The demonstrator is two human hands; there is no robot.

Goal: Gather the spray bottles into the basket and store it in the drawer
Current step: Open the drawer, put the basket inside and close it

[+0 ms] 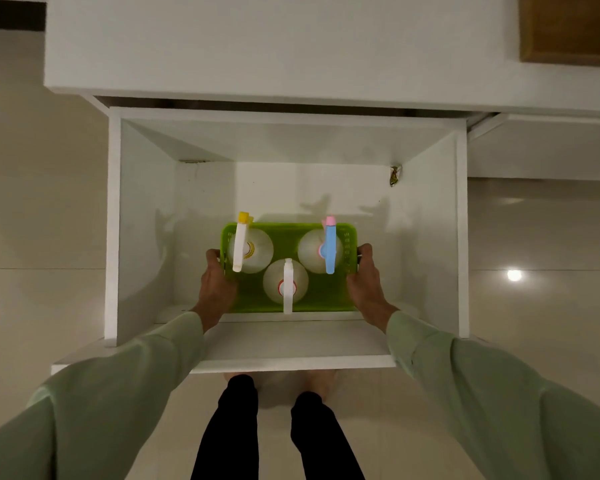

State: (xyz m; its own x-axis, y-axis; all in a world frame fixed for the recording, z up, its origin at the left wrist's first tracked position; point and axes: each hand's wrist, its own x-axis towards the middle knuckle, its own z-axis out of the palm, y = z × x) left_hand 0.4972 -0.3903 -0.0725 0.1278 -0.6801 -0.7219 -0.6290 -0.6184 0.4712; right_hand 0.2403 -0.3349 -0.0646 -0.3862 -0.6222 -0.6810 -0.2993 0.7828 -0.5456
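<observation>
A green plastic basket (pixel 284 237) sits low inside the open white drawer (pixel 146 220), close to its front wall. Three clear spray bottles stand upright in it: one with a yellow-tipped white trigger (pixel 242 241) at the back left, one with a blue and pink trigger (pixel 329 249) at the back right, one with a white trigger (pixel 288 284) at the front middle. My left hand (pixel 217 284) grips the basket's left end. My right hand (pixel 366 280) grips its right end. Whether the basket rests on the drawer floor is unclear.
The drawer is pulled far out from a white cabinet (pixel 274 46). A small greenish scrap (pixel 395 175) lies in the drawer's back right corner. Pale glossy floor tiles (pixel 534 237) surround it. My dark-trousered legs (pixel 278 431) stand just before the drawer front (pixel 291 362).
</observation>
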